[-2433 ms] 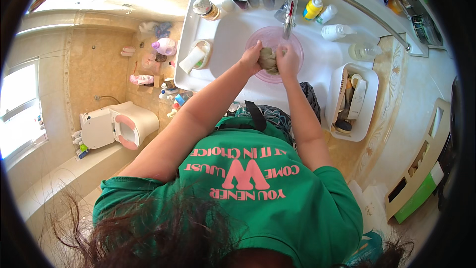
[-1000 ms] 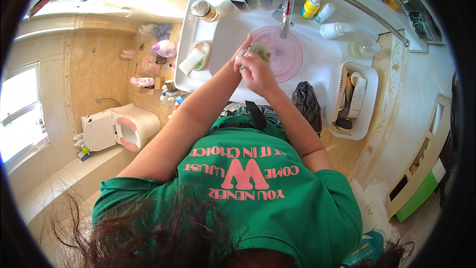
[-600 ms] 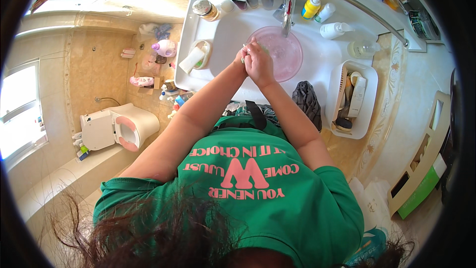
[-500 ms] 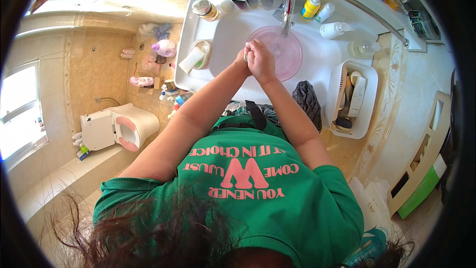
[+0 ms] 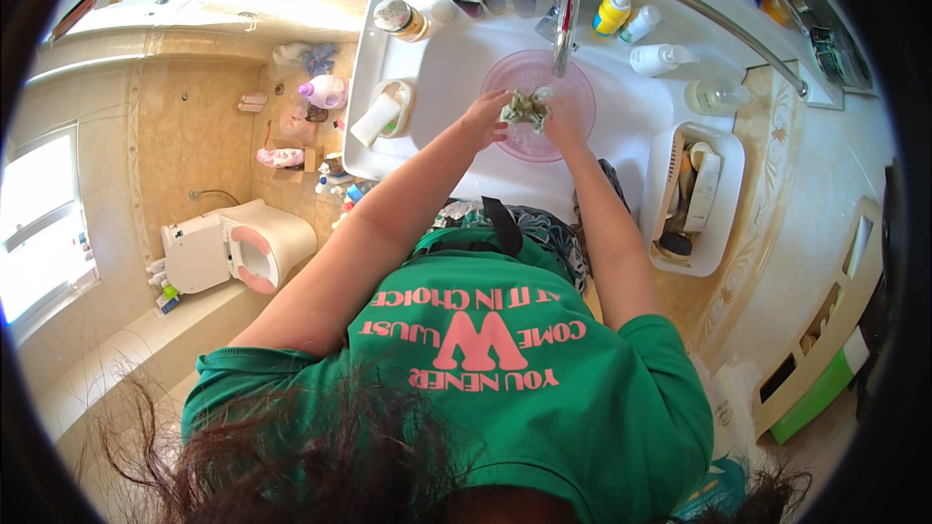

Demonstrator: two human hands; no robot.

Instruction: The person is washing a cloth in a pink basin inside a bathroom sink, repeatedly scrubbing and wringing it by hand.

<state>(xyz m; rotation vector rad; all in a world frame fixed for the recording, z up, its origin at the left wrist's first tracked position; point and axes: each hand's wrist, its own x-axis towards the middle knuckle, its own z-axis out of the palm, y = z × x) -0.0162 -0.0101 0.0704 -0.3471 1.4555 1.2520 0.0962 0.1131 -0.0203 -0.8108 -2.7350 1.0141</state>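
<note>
A small crumpled cloth (image 5: 524,110), pale green and white, hangs over a translucent pink basin (image 5: 557,148) in the white sink. At its left edge is my left hand (image 5: 484,119), fingers spread apart, with fingertips at or just touching the fabric. My right hand (image 5: 565,126) grips the cloth's right side; its fingers are partly smeared by motion. Just beyond the hands, the chrome faucet (image 5: 566,24) reaches over the basin. Whether water is running from it I cannot make out.
A soap dish (image 5: 400,95) with a white bottle lies on the sink's left, near a jar (image 5: 398,17). Glasses and bottles line the back, including a yellow bottle (image 5: 611,14) and a pump bottle (image 5: 656,60). A white bin (image 5: 730,170) holds brushes at right.
Both hands were clasped tightly together at the basin's left edge. Now they have parted and moved over the basin, with the cloth loosened and showing between them.
</note>
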